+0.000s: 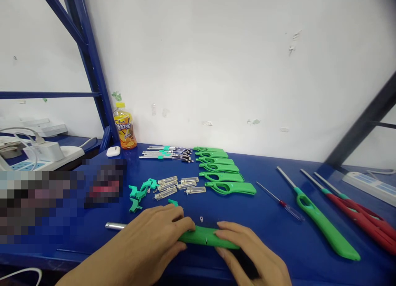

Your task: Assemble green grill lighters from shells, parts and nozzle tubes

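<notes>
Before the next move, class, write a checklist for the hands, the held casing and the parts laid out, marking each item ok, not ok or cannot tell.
1. Left hand grips one end of the green casing: ok.
2. Right hand has the other end between thumb and fingers: ok.
3. Held casing fully closed: cannot tell; the fingers cover much of it.
4. Screwdriver unobstructed: ok; it lies on the blue table with nothing on top.
5. Small parts all grouped: not ok; a small pale piece lies alone beyond the held casing.

hands point(159, 232) point(260, 253): both bare | left forearm point(113, 253): uncovered (wrist point(133, 240) too) | fingers point(230, 226): slender
</notes>
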